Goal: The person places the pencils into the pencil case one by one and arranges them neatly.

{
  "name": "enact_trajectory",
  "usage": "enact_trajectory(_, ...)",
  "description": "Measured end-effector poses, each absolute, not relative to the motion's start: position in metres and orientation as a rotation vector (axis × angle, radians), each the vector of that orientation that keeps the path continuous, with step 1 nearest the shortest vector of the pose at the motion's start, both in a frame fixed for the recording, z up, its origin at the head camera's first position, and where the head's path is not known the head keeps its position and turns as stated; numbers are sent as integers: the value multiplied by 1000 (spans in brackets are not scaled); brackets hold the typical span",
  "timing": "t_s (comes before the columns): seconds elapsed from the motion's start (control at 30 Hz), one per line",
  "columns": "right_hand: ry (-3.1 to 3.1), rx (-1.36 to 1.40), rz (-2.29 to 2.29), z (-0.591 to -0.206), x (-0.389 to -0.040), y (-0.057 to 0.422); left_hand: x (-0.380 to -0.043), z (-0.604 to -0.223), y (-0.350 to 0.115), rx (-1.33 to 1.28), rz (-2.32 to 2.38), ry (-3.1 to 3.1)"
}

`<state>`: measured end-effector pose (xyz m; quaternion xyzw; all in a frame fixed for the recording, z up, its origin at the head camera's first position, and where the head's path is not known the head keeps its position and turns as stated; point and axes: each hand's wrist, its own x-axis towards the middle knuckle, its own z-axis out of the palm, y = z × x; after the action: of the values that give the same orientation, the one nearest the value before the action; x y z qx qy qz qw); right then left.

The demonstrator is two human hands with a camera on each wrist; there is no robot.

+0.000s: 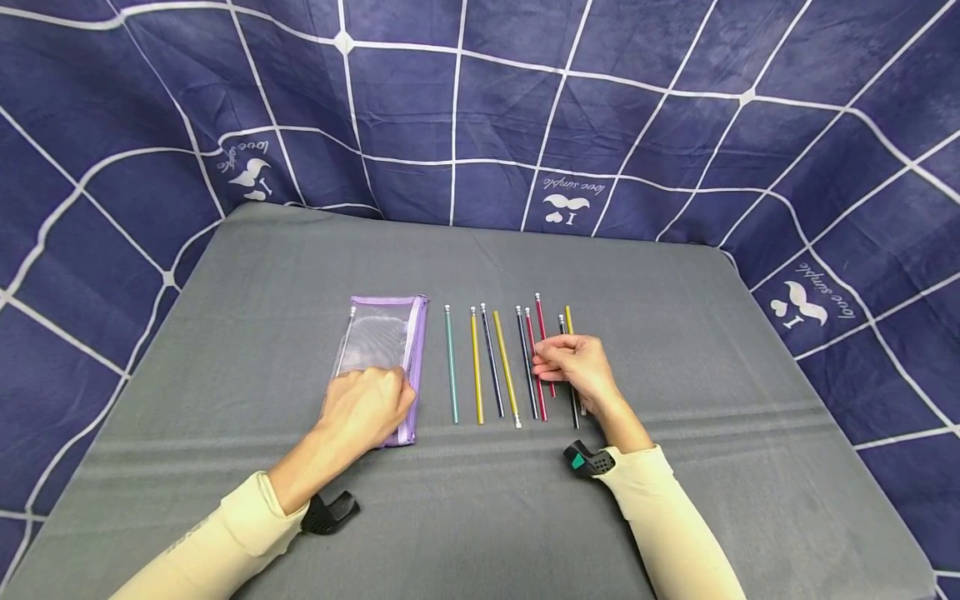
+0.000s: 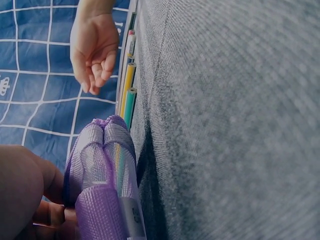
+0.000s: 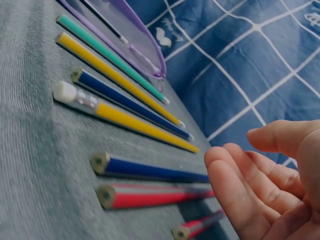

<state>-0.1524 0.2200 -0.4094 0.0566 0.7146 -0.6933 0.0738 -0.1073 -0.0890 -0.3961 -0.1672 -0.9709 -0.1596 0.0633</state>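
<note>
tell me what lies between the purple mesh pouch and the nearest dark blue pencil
A teal pencil and, beyond it, a yellow pencil lie there, as the head view shows.

Head view: I lose the 7-o'clock part of the clear, purple-trimmed zip pouch (image 1: 378, 333) beneath the left hand (image 1: 367, 404), and the mid-length of a thin black pencil (image 1: 575, 410) beneath the right hand (image 1: 577, 367). Left wrist view: grey woven cloth (image 2: 240, 120) blurs toward 3 o'clock.
</note>
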Motion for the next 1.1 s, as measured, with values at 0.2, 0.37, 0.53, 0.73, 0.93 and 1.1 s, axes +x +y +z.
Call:
enact_trajectory(0.2, 2166, 221, -2108, -408, -151, 233, -107, -395, -89, -515, -477, -2921)
enact_trajectory(0.37, 2201, 256, -2150, -409, -154, 248, -107, -396, -89, -516, -478, -2919)
enact_trajectory(0.53, 2261, 294, -2189, -411, -156, 263, -107, -397, -89, -518, -482, -2925)
enact_trajectory(0.73, 2369, 340, -2121, -417, -158, 272, -108, -399, -89, -509, -473, -2921)
enact_trajectory(0.93, 2490, 402, -1968, -420, -158, 275, -107, -400, -89, -507, -480, -2908)
enact_trajectory(1.1, 2543, 443, -1866, -421, -157, 276, -107, -400, -88, -508, -479, -2909)
